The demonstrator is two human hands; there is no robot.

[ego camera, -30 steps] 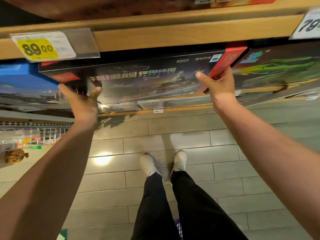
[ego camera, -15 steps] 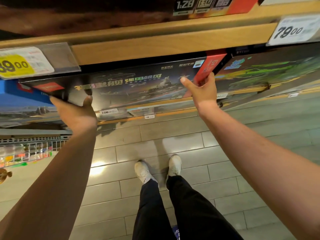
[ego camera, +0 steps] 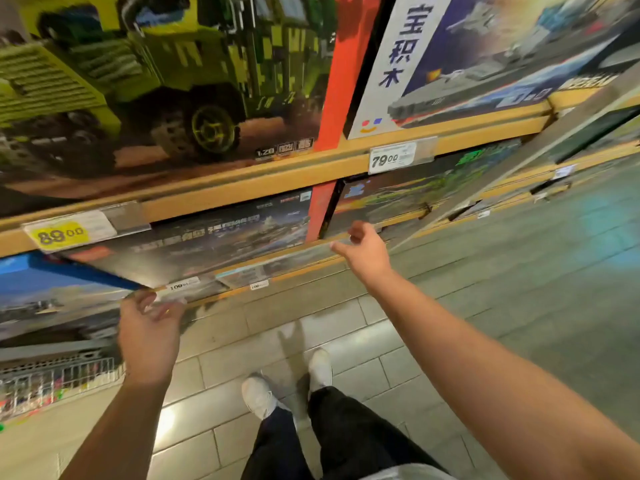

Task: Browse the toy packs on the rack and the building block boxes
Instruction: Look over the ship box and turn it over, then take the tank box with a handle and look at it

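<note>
Both hands hover just off the lower shelf edge, holding nothing. Left hand fingers loosely spread near the 109.00 tag. Right hand relaxed, loosely curled. Dark warship block box sits on the shelf beneath the 89.00 tag.

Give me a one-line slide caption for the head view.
Both hands, left and right, hover open before the dark building block box on the lower shelf.

Shelf-edge price tags "89.00", "79.00", "109"; box strip "积木".
</note>
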